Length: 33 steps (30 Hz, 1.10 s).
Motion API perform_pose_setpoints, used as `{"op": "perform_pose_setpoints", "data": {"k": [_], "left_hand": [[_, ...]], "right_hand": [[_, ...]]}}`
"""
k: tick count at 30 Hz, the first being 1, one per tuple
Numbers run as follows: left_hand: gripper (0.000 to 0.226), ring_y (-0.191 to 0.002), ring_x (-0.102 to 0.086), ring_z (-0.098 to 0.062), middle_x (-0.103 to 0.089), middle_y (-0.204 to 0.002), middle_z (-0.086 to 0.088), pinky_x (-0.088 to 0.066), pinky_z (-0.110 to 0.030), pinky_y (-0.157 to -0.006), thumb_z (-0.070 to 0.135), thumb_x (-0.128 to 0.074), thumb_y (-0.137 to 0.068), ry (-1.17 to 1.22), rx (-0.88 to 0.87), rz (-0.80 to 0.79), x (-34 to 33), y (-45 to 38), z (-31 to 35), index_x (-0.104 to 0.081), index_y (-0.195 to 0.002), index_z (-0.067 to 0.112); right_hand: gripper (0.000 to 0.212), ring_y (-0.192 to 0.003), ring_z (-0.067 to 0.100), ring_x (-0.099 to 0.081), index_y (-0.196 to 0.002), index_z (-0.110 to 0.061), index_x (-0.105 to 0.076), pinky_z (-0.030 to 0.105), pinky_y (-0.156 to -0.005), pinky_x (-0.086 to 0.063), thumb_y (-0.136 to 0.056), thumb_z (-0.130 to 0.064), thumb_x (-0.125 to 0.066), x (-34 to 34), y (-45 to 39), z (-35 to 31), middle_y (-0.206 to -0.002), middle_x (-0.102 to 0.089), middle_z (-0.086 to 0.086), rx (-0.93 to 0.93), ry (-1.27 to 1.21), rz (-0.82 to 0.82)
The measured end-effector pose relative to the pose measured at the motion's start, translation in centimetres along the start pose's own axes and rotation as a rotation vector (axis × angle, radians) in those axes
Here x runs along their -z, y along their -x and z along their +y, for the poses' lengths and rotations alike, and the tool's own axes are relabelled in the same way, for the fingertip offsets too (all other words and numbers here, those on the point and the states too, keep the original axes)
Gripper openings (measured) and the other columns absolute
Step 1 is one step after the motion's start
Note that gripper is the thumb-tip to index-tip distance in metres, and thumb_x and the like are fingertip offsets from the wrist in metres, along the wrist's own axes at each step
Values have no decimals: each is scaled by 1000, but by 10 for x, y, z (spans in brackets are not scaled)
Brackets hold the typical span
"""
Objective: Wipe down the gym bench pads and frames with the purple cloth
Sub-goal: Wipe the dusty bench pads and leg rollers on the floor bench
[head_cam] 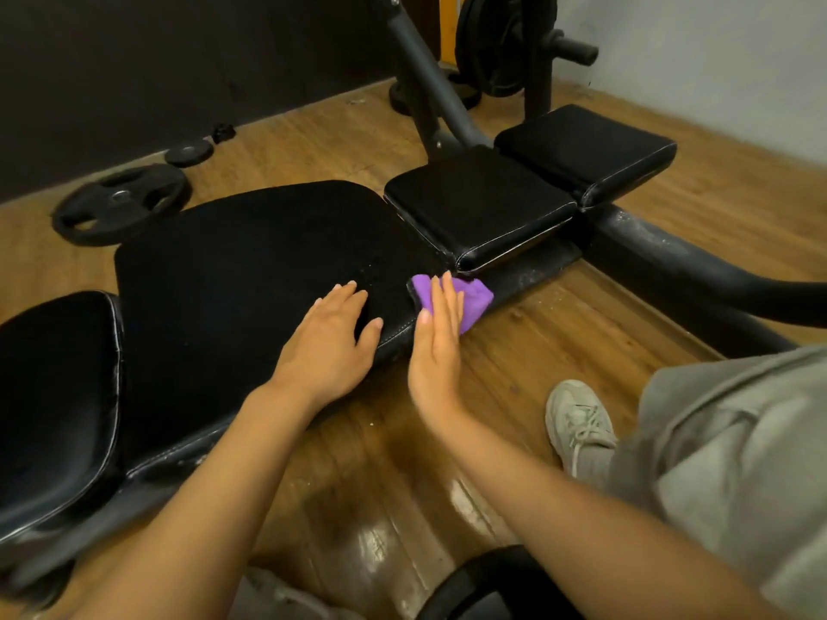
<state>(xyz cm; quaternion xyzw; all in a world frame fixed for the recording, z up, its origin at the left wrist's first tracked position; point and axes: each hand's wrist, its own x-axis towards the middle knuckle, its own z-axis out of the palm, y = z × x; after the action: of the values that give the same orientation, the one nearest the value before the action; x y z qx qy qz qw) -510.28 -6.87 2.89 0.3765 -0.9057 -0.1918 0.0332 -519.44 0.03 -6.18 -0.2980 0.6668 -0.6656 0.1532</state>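
Observation:
A black gym bench lies across the view, with a wide main pad [250, 270], a seat pad [53, 396] at the left and two smaller pads [479, 203] [586, 149] at the right. My left hand [329, 346] rests flat on the main pad near its front edge, fingers straight. My right hand [436, 346] presses the purple cloth [474, 299] against the pad's right front corner with straight fingers. Part of the cloth is hidden under the fingers. The dusty dark frame tube [671, 257] runs off to the right.
Wooden floor [559, 342] surrounds the bench. Weight plates [121, 203] [188, 152] lie on the floor at the back left. A rack upright with loaded plates [505, 42] stands behind the bench. My shoe [579, 422] and grey trouser leg [738, 463] are at the right.

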Motion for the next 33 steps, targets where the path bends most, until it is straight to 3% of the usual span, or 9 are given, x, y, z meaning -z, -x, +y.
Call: {"op": "perform_pose_setpoints", "data": {"k": [3,6,10,13,18,22,24,27,33], "left_hand": [[53,-147,-10,-10,-18,-160,3,-11,-30,-118,35,-41,-101,2,15,9,3,5,-6,-26,-150,19],[52,-147,-11,-8,-19,-159,5,-10,-28,-117,35,-39,-102,0,5,20,5,13,-12,-27,-150,20],[51,-146,-11,-6,-20,-159,7,-9,-25,-116,34,-38,-102,6,-3,20,9,22,-18,-27,-150,22],[50,-146,-12,-6,-22,-158,7,-8,-21,-114,32,-37,-103,0,-11,31,9,24,-20,-28,-150,21],[48,-146,-13,-6,-23,-158,6,-6,-19,-111,29,-37,-103,-16,-10,47,8,25,-22,-29,-149,20],[47,-145,-13,-5,-23,-158,6,-7,-20,-112,30,-37,-103,-24,7,66,9,30,-25,-29,-149,22],[47,-144,-13,-4,-24,-158,7,-7,-19,-110,30,-37,-103,-24,9,75,11,34,-26,-30,-149,22],[47,-144,-14,-4,-25,-157,7,-6,-17,-111,30,-36,-103,-24,18,96,11,42,-32,-31,-149,21],[46,-143,-18,-2,-29,-156,8,-7,-14,-110,31,-34,-103,-34,0,163,11,58,-41,-35,-148,21]], "right_hand": [[52,-146,4,8,-146,-37,-1,33,-120,-2,-104,-24,-29,-11,23,1,-158,2,-16,51,36,-28],[53,-144,5,15,-151,-28,-5,29,-118,3,-102,-32,-26,-6,10,5,-155,7,-21,68,150,-63],[47,-146,8,1,-151,-21,-17,33,-120,-7,-105,-31,-23,6,-31,-9,-159,-6,-9,-83,58,-22],[51,-147,10,-1,-151,-21,-9,40,-120,-12,-104,-33,-23,-3,-27,-13,-160,-2,-7,-155,-12,55],[64,-143,7,23,-147,-27,10,27,-119,7,-97,-53,-19,-47,55,-8,-151,27,-22,19,16,20],[65,-142,16,27,-147,-30,20,22,-115,15,-98,-54,-15,-56,69,-3,-152,29,-21,138,58,-12],[60,-144,23,23,-146,-38,17,30,-117,12,-98,-56,-15,-51,60,3,-153,25,-19,203,103,-2],[59,-147,33,6,-151,-14,-7,39,-120,3,-102,-46,-17,-42,32,12,-159,-2,2,256,157,61],[49,-147,16,-1,-147,-12,-29,42,-120,-10,-100,-28,-27,-23,-21,2,-157,-19,-1,39,21,185]]}}
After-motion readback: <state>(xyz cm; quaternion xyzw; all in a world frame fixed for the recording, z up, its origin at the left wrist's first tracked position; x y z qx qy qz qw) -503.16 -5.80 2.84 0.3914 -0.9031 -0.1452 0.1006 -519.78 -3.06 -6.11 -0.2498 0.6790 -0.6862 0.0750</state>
